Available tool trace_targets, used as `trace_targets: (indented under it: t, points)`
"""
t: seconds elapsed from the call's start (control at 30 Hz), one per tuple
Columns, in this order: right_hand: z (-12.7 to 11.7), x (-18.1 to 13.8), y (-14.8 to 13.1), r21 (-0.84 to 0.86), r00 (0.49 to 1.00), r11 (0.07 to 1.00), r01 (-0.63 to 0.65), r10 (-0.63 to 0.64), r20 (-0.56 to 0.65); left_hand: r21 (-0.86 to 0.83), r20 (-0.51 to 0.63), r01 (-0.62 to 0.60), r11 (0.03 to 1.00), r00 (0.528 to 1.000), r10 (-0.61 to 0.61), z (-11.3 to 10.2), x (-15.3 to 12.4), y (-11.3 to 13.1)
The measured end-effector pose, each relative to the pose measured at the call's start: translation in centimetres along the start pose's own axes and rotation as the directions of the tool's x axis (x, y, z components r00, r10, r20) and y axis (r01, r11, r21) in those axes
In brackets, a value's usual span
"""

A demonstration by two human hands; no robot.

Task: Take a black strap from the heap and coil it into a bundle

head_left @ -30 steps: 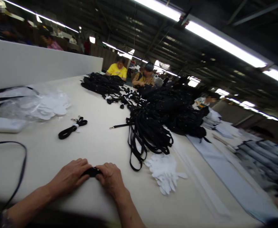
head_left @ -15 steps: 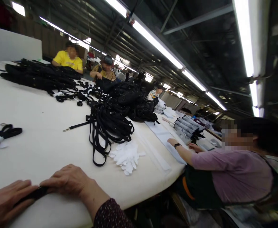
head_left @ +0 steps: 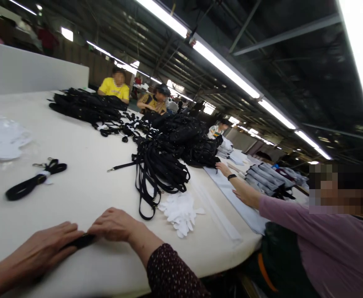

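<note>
Black webbing, a short strap piece (head_left: 83,241), lies flat on the cream table (head_left: 85,186) at its near edge, pinned between the person's two hands. Left hand (head_left: 41,253) rests palm down with its fingers stretched over the strap's left end, the grip flat and pressing rather than curled around it. Right hand (head_left: 114,225) lies just beside it, palm down, fingertips on the strap's right end; its grip is likewise a flat press, and a dark dotted sleeve (head_left: 171,275) covers the forearm behind it. Farther out on the left, well apart from the hands, a folded black strap with metal clips (head_left: 35,180) lies by itself. Beyond the right hand sits a heap of white gloves (head_left: 179,211), touching the loops of a tangled bundle of black straps (head_left: 159,169), and behind that rise dark piles of bags (head_left: 187,138). On the right, a co-worker in a mauve top reaches an arm (head_left: 240,188) across a long white sheet (head_left: 243,209); whether that hand touches the dark pile cannot be told. Two more people sit at the table's far end.
</note>
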State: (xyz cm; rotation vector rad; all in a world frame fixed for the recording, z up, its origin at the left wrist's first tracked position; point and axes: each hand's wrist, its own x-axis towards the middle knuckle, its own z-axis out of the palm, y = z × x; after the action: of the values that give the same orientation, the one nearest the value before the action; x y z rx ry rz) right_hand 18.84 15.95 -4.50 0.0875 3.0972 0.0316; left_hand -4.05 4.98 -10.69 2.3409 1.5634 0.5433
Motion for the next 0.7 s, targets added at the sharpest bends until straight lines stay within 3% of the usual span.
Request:
trace_targets:
  t: [0.07,0.17,0.3,0.4,0.53,0.7]
  points:
    - [-0.3,0.0,0.3,0.031,0.998,0.998,-0.059,0.060,-0.027,-0.044,0.086,0.051,0.998,0.995,-0.047,-1.6,0.2,1.5]
    - [-0.1,-1.0,-0.4,0.159,0.961,0.964,-0.212,0.235,-0.146,-0.052,0.040,0.144,0.988,0.989,-0.142,-2.7,0.3,3.2]
    - [1.0,-4.5,-3.6,0.325,0.828,0.874,-0.360,0.460,-0.321,-0.083,-0.003,0.199,0.976,0.980,-0.200,-2.6,0.2,4.0]
    - [2.0,-8.4,-6.7,0.328,0.742,0.814,-0.479,0.575,-0.343,-0.122,0.016,0.179,0.976,0.984,-0.179,-2.5,0.1,3.8]
    - [3.5,-12.3,-9.0,0.236,0.643,0.755,-0.611,0.648,-0.409,-0.161,0.021,0.177,0.971,0.984,-0.176,-2.9,0.2,3.5]
    - [7.0,-13.8,-8.2,0.141,0.561,0.736,-0.662,0.611,-0.559,-0.182,0.017,0.177,0.967,0.984,-0.177,-3.2,0.6,3.8]
